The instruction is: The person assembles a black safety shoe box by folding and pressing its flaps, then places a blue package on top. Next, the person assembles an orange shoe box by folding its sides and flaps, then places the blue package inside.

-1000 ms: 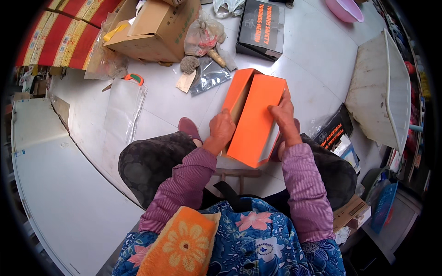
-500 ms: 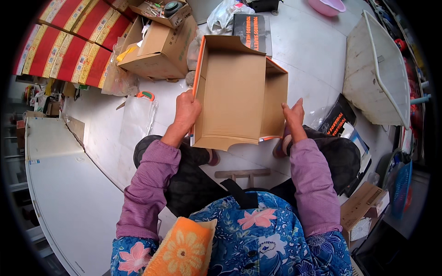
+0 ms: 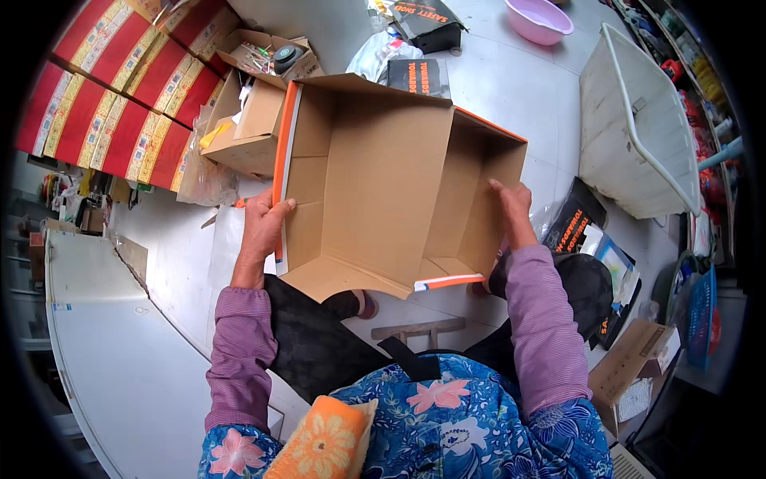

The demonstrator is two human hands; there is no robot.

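Note:
Between my hands is a cardboard shoe box [image 3: 383, 176] with its hinged lid folded back, brown inside with orange and white edges. My left hand [image 3: 264, 227] grips the orange-edged rim of the lid at the left. At the far right, my right hand [image 3: 515, 209] holds the box's side wall, thumb inside and the other fingers mostly hidden behind it. The box is held above the floor in front of my knees, and nothing lies inside it.
Red and gold cartons [image 3: 120, 96] are stacked at far left, beside an open cardboard box [image 3: 247, 144]. A white plastic bin [image 3: 630, 120] and flattened black boxes [image 3: 576, 215] lie right. A pink basin [image 3: 541, 20] stands far back; a white panel [image 3: 120, 375] is near left.
My hands have moved apart and the lid has swung further open to the left. More of the box's inside shows now.

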